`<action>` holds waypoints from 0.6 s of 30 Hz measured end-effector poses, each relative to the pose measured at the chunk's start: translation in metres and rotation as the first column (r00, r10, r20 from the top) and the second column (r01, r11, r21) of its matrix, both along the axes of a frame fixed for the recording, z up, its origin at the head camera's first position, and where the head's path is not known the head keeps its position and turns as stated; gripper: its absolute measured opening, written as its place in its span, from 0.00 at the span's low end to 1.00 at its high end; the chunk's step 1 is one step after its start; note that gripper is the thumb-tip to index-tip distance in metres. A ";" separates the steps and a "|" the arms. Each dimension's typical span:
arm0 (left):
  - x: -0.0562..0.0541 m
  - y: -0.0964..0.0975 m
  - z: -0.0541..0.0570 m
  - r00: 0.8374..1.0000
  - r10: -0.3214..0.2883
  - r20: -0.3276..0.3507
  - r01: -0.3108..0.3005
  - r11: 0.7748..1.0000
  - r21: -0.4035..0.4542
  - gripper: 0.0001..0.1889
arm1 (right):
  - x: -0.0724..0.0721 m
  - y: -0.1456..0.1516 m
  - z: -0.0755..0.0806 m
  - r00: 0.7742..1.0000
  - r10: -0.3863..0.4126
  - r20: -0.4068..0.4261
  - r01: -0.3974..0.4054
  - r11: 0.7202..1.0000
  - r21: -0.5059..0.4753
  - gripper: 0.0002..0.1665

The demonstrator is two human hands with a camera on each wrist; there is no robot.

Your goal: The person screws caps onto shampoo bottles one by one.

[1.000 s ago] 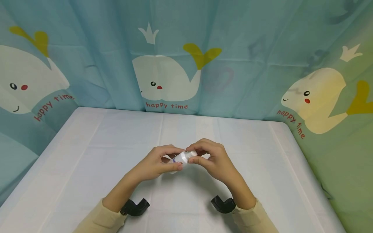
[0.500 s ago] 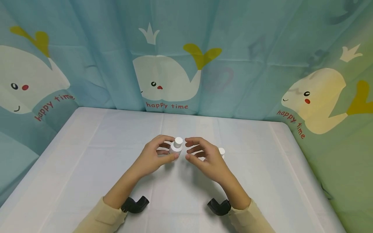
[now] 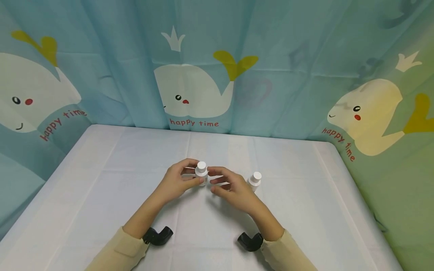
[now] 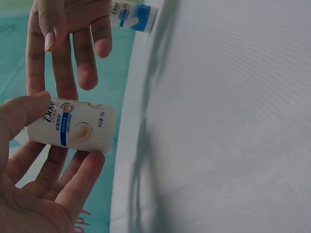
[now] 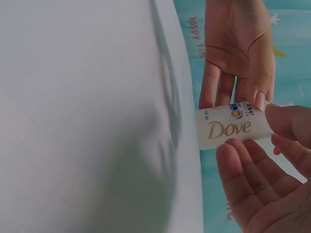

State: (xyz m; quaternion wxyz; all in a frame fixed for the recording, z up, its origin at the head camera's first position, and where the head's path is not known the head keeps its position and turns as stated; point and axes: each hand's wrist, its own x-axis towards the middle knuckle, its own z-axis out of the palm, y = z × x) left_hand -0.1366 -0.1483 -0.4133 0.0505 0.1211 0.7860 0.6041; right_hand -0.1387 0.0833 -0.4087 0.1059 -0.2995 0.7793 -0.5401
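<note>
My left hand holds a small white Dove bottle between thumb and fingers. The bottle stands upright in the grip, its white cap on top; whether its base touches the table cannot be told. Dove lettering and a blue stripe show on the bottle in the left wrist view. Close on the right of it is my right hand, fingers loosely bent and apart, grasping nothing; a fingertip is at or near the bottle's cap end. Past the right hand stands a second white bottle, partly hidden by that hand.
A white cloth covers the table. A blue-green curtain with whale prints hangs behind it and along its sides. Black curved pieces are worn at both wrists.
The bottle was tilted with my right fingers at its cap; the right hand let go, and the bottle turned upright and shifted slightly left. A second bottle came into view behind the right hand.
</note>
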 end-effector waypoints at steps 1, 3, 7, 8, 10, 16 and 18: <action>0.000 0.000 -0.001 1.000 0.001 0.005 -0.001 1.000 -0.003 0.24 | 0.000 0.000 -0.001 1.000 0.004 0.004 -0.004 1.000 0.008 0.30; -0.001 -0.001 -0.004 1.000 0.004 0.009 -0.004 1.000 -0.013 0.24 | -0.001 0.000 -0.003 1.000 0.014 0.011 -0.014 1.000 0.020 0.30; -0.002 0.000 -0.009 1.000 -0.001 0.006 0.001 1.000 -0.019 0.24 | -0.001 0.000 -0.005 0.999 0.024 0.029 -0.025 0.999 0.030 0.30; -0.002 0.000 -0.010 1.000 -0.006 0.004 0.006 1.000 -0.020 0.25 | -0.001 0.000 -0.006 0.999 0.028 0.032 -0.029 0.999 0.031 0.30; -0.002 0.000 -0.012 1.000 -0.014 0.008 0.014 1.000 -0.021 0.25 | -0.001 0.000 -0.006 0.999 0.037 0.037 -0.038 0.999 0.032 0.30; -0.004 -0.001 -0.016 0.999 -0.031 0.039 0.032 0.999 -0.027 0.25 | -0.003 0.000 -0.007 0.998 0.051 0.046 -0.053 0.997 0.053 0.31; -0.005 -0.003 -0.016 0.998 -0.037 0.053 0.039 0.999 -0.029 0.25 | -0.003 0.000 -0.007 0.997 0.054 0.046 -0.057 0.996 0.066 0.31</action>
